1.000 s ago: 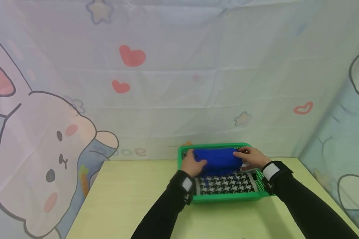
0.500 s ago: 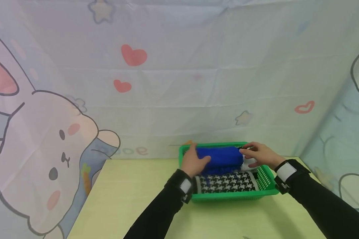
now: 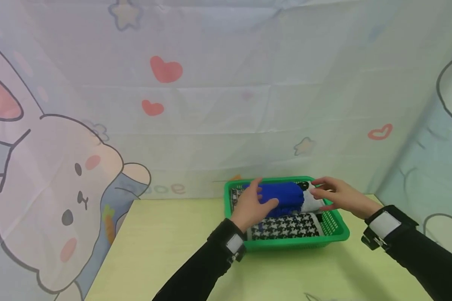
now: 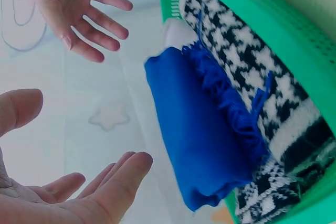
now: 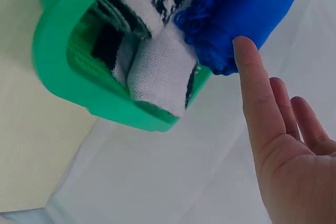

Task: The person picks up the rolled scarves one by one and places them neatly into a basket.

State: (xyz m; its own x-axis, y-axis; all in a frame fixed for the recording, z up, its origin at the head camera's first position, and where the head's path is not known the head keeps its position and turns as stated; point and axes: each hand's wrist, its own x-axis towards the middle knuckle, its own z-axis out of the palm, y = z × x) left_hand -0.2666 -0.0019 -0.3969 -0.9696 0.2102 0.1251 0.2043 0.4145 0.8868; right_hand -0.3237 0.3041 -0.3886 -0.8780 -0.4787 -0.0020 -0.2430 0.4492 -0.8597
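A blue rolled scarf (image 3: 284,194) with a fringe lies at the back of the green plastic basket (image 3: 294,242), on top of other knitwear. My left hand (image 3: 248,207) hovers at the scarf's left end, fingers spread and holding nothing. Off the right end is my right hand (image 3: 342,197), its fingers extended and empty over the basket's right side. The left wrist view shows a gap between the left fingers (image 4: 123,184) and the blue roll. In front of the scarf lies a black-and-white star-patterned knit (image 3: 286,227). A white knit piece (image 5: 163,72) sits at the right end.
The basket stands on a pale yellow table (image 3: 165,242), close to the back edge. Behind it hangs a printed cloth (image 3: 218,104) with hearts and a rabbit. A thin grey loop (image 3: 312,297) shows at the bottom of the head view.
Both hands have let go of the blue scarf, which stays in the basket. My right hand has drawn away to the right; the left has opened and lifted off the scarf's end.
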